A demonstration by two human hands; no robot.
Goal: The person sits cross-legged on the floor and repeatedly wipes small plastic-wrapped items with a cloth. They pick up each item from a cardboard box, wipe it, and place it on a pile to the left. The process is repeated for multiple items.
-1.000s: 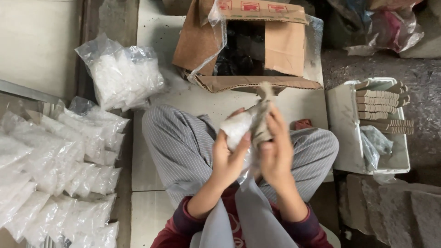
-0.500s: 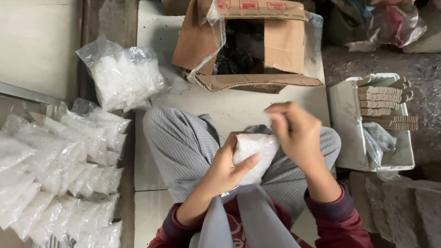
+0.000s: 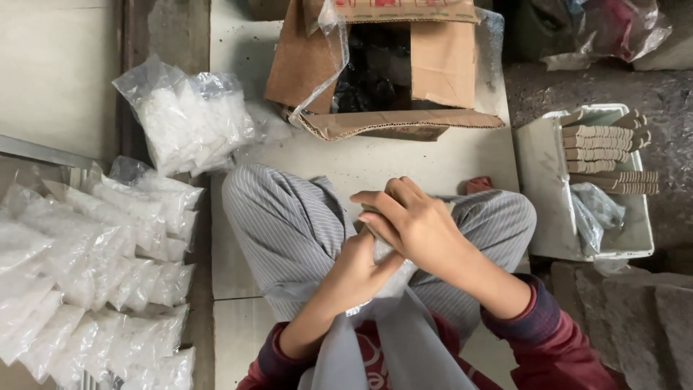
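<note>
I sit cross-legged in striped grey trousers. My left hand (image 3: 357, 274) grips a small white packet (image 3: 380, 250) from below, over my lap. My right hand (image 3: 411, 224) lies over the top of the same packet, fingers curled, covering most of it. Only a sliver of white shows between the two hands. A pale plastic sheet or bag (image 3: 390, 339) hangs down from under the hands toward my chest.
Many clear bags of white pieces (image 3: 94, 253) are piled at the left, with a larger bag (image 3: 188, 119) behind them. An open cardboard box (image 3: 390, 65) with dark contents stands ahead. A white tray (image 3: 541, 180) with brown stacked strips sits at the right.
The packet came down from a raised position to my lap. My right hand moved from its side to on top, now hiding most of it.
</note>
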